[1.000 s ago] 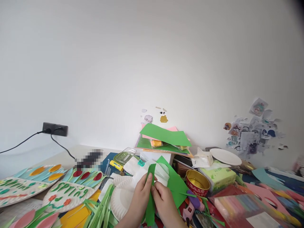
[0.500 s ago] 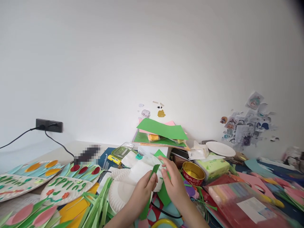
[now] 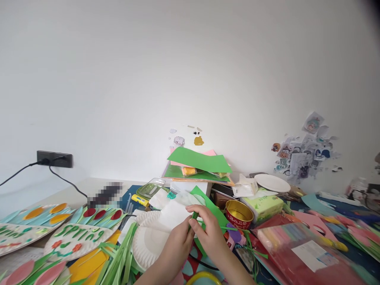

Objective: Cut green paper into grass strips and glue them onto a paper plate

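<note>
My left hand [image 3: 179, 239] and my right hand [image 3: 209, 229] meet low in the middle of the view. Both are closed, with the fingers pressed round a narrow green paper strip [image 3: 194, 215]. Only its upper end shows; the hands hide most of it. Just behind them lies a larger green paper sheet [image 3: 209, 202]. White paper plates [image 3: 145, 243] with ridged rims are left of my left hand, and a bundle of light green paper strips [image 3: 121, 253] lies beside them.
Finished "Spring" plates [image 3: 78, 243] with paper tulips lie on the left. A red and gold tin [image 3: 239, 214] and a tissue pack [image 3: 263, 206] stand right of my hands. Stacked coloured paper [image 3: 198, 160] is at the wall; a red plastic pack [image 3: 293, 253] lies lower right.
My right hand has come in against my left hand and its spread fingers have closed on the green paper strip. The strip now shows less. The whole view has shifted slightly.
</note>
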Available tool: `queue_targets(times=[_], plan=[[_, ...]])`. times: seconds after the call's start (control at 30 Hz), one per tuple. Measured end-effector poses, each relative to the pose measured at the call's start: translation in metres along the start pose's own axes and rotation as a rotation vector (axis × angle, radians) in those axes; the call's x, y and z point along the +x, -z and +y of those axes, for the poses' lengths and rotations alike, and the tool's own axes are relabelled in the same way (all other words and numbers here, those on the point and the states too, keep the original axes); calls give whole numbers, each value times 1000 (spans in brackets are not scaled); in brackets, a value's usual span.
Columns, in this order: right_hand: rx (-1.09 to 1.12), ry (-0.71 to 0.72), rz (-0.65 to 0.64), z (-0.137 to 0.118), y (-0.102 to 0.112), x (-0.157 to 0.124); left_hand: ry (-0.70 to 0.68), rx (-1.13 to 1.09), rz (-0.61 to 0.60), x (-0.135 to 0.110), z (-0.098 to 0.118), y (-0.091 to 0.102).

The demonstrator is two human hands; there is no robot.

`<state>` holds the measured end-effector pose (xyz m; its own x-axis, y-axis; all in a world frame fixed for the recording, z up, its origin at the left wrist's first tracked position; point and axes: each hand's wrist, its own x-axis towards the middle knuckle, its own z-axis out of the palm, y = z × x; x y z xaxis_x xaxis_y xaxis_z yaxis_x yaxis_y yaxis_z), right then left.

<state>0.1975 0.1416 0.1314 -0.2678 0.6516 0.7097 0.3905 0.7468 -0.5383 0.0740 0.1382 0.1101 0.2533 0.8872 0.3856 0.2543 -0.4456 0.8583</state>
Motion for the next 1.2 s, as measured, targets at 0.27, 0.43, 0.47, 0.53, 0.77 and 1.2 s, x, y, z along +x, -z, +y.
queue_targets(times=[0.27, 0.43, 0.47, 0.53, 0.77, 1.2], plan=[[140, -1, 26, 1, -5, 0, -33, 136, -21, -5, 14, 0], [104, 35, 42, -3, -6, -1, -66, 239, -49, -8, 5, -6], [110, 48, 28, -4, -6, -1, -64, 228, -50, -8, 4, -6], [145, 69, -3, -4, -4, 0, -47, 173, -46, -8, 5, -6], [198, 48, -54, 0, 15, 3, 30, -182, -79, -1, 3, -5], [48, -197, 109, 25, 32, 9, 322, -409, -329, 4, 6, 5]])
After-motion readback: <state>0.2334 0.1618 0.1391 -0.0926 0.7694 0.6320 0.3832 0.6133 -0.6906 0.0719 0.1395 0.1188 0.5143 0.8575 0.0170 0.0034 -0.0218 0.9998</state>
